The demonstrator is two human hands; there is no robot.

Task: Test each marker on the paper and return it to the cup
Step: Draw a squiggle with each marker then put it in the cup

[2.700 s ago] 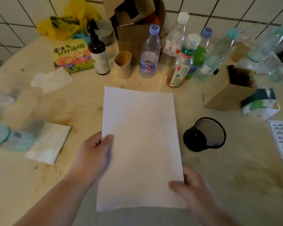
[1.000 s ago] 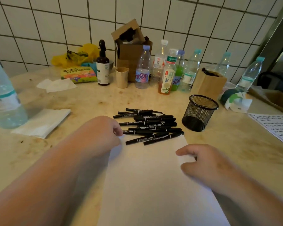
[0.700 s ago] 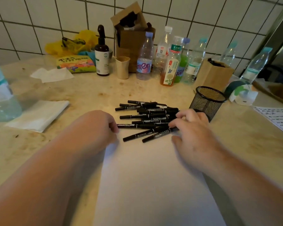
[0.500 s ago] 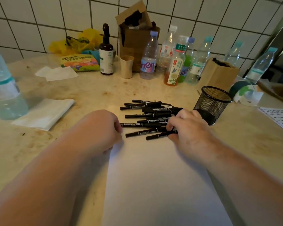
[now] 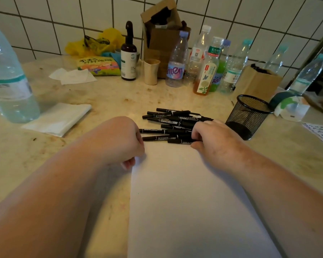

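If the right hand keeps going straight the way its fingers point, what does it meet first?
The right hand points left and away; its fingers are already at the markers, so those come first.

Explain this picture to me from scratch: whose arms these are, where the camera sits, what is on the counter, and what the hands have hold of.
There is no machine here. A person wears a wide-angle camera on the head, so you look down along their own two bare forearms.

In front of them lies a blank white sheet of paper on a stained beige counter. Just beyond its far edge is a heap of black markers, capped and lying flat. To the right of the heap stands a black mesh cup, which looks empty.

The left hand is curled into a loose fist and rests at the paper's far left corner. The right hand has its fingers on the nearest markers, apparently picking one; no marker is lifted yet.

Along the tiled wall stand drink bottles, a dark pump bottle and cardboard boxes. Folded tissues lie at left.
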